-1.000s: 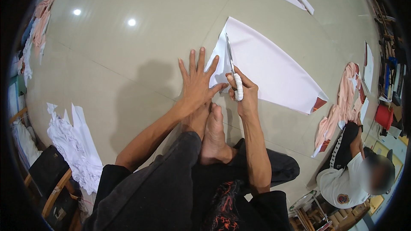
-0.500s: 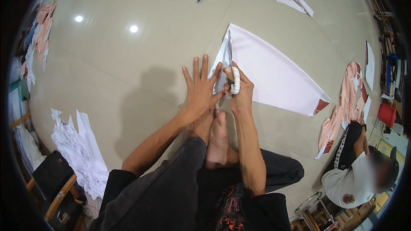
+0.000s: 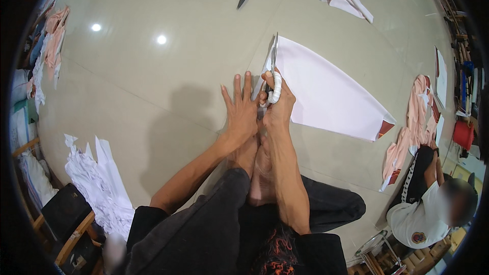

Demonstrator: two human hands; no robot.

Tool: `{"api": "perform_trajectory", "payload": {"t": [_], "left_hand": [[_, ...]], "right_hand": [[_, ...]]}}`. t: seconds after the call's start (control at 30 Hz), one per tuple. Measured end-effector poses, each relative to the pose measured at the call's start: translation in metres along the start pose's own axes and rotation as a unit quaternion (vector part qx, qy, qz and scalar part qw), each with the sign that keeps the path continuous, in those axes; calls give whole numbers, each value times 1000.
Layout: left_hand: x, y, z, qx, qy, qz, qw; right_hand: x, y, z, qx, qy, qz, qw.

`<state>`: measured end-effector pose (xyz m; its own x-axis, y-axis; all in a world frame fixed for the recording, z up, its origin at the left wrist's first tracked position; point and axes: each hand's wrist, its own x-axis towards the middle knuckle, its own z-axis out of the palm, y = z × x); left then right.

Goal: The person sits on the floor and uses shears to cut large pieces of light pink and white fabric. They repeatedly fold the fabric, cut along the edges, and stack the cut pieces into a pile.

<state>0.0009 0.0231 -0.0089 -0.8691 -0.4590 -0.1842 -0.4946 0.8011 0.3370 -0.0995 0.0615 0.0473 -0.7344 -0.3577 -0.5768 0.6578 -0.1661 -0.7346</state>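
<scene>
- Right hand (image 3: 277, 103) gripped white-handled scissors (image 3: 274, 76), cutting pale fabric piece (image 3: 326, 91) lying on floor (image 3: 153, 97).
- Left hand (image 3: 240, 109) flat, fingers spread wide, beside cut.
- Next likely needs advancing blades along edge.

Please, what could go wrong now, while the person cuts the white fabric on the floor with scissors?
1. The left hand lies flat right beside the scissors held in the right hand; its fingers could be nicked.
2. The white fabric lies loose on a glossy floor; it may slip and the cut may wander.
3. A bare foot rests just behind both hands, near the blades.
</scene>
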Motion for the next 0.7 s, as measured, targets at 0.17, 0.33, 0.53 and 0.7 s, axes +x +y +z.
{"api": "perform_trajectory", "payload": {"t": [0.17,0.33,0.53,0.7], "left_hand": [[-1,-3,7,-44,62,15,997],[-1,-1,9,-55,78,16,995],[-3,-3,1,-31,55,-23,998],[-62,-103,-20,45,151,-248,956]], "right_hand": [[3,1,9,-5,5,-22,1000],[9,2,6,-23,8,-15,1000],[11,-2,1,-44,-18,10,999],[-9,-32,-47,22,-84,-11,996]]}}
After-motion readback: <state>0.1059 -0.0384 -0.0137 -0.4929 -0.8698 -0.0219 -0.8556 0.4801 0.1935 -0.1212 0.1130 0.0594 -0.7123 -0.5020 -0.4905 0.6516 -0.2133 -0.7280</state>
